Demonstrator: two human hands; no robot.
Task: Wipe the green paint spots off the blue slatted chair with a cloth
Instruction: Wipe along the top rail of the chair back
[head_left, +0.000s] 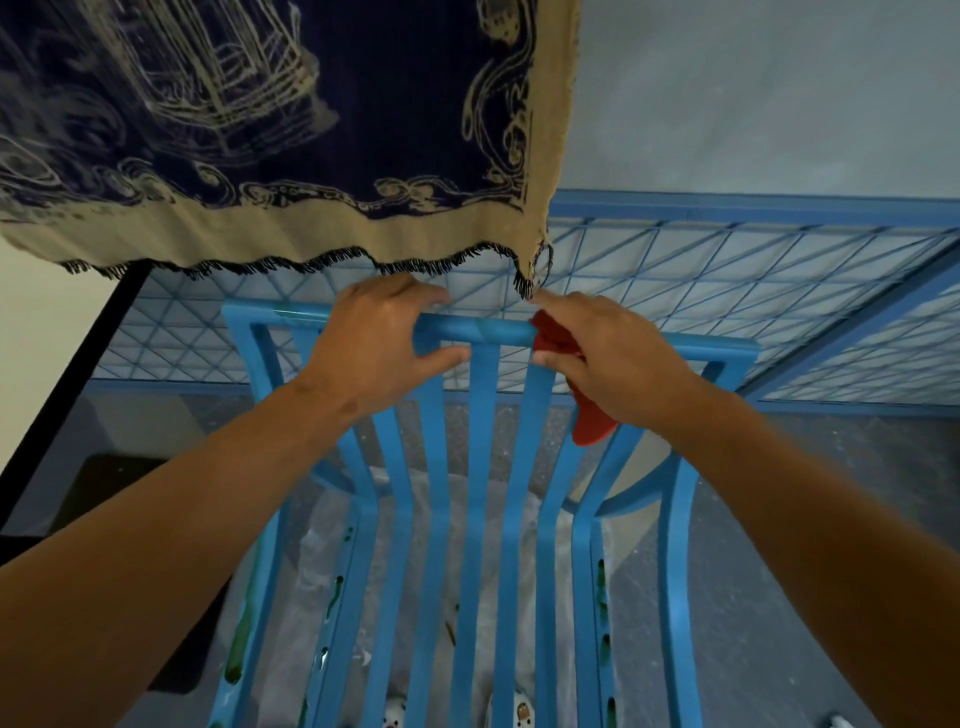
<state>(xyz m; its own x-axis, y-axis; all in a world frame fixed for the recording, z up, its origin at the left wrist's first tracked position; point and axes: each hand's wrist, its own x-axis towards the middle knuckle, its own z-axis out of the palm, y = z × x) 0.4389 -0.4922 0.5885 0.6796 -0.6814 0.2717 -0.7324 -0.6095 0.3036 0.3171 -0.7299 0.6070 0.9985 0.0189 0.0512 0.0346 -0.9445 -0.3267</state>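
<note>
The blue slatted chair (483, 467) fills the lower middle of the head view, its top rail running across at mid height. My left hand (374, 348) grips that top rail left of centre. My right hand (608, 358) presses a red cloth (556, 338) against the rail right of centre, and a loose end of the cloth hangs below the hand. Green paint spots (601, 582) mark the side slats lower down, on the right and on the left (236, 644).
A dark blue and beige fringed fabric (260, 130) hangs over the upper left, its corner just above my hands. A blue wire grid panel (727, 280) stands behind the chair. Clear plastic sheeting (322, 561) lies under the chair on a grey speckled floor.
</note>
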